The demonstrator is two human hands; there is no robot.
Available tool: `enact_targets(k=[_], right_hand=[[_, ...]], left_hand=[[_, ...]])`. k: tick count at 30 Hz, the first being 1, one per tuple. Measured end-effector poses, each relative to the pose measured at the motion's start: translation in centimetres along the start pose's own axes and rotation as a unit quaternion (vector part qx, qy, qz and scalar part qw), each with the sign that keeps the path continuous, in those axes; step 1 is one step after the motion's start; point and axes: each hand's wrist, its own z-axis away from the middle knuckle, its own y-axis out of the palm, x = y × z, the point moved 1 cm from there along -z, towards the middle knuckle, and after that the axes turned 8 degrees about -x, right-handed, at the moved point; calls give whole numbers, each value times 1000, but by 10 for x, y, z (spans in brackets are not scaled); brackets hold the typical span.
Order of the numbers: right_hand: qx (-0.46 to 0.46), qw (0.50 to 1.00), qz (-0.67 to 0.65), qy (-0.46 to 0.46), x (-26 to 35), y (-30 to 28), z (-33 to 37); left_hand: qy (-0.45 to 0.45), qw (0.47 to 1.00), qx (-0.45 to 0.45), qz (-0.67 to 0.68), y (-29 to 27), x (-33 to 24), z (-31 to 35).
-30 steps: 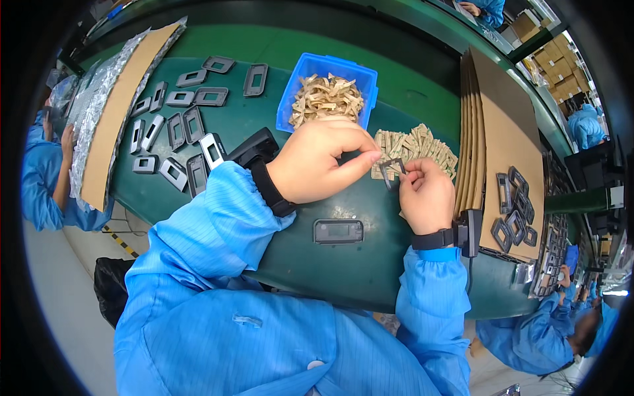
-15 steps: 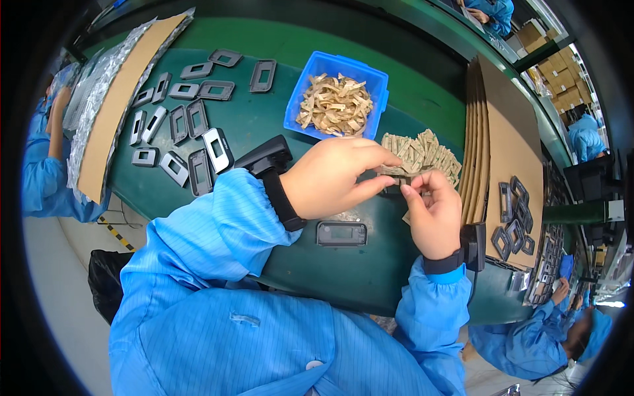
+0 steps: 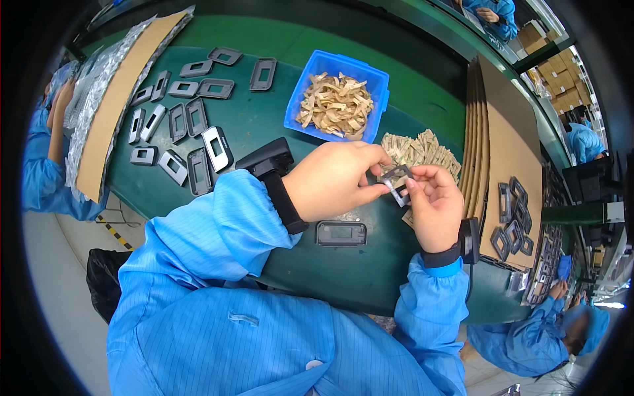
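Note:
Between my two hands is a small dark rectangular frame (image 3: 395,175) with a window opening, tilted so that its face shows. My left hand (image 3: 333,177) pinches its left side between thumb and fingers. On its right side, my right hand (image 3: 436,203) grips it with thumb and fingertips. Part of the frame is shiny, and my fingertips hide its ends. Just beyond the hands lies a pile of tan printed strips (image 3: 422,150). A single dark grey housing (image 3: 341,233) with a window rests on the green table below my left hand.
A blue bin (image 3: 295,105) of curled tan strips (image 3: 335,105) stands beyond my hands. Several grey and silver housings (image 3: 216,149) lie at the left. Upright cardboard sheets (image 3: 508,152) stand at the right, with dark frames (image 3: 516,214) against them. Co-workers in blue sit on both sides.
The piece between my hands has tipped, so its windowed face now shows where mainly a tan strip and a dark edge were visible. My right hand has shifted slightly.

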Motion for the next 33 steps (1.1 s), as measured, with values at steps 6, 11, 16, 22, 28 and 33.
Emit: enact_targets(k=[6,11,16,22,28,33], right_hand=[[-68,991,99,-62,10,-4,-3],[6,993,-111,37,12,-4,4],[99,972,-177,115,9,-6,7],[147,981,-113,47,10,-8,8],[154,934,-309,95,18,0,12],[51,983,-142,104,16,2,13]], left_hand=[[13,1000,3,-24,-1,0,2],[191,980,-63,-9,1,5,-2],[89,994,-12,69,-5,0,-3],[-128,949,19,289,-4,-3,0],[-144,931,1,335,-3,-10,4],[-132,948,17,290,-1,-8,6]])
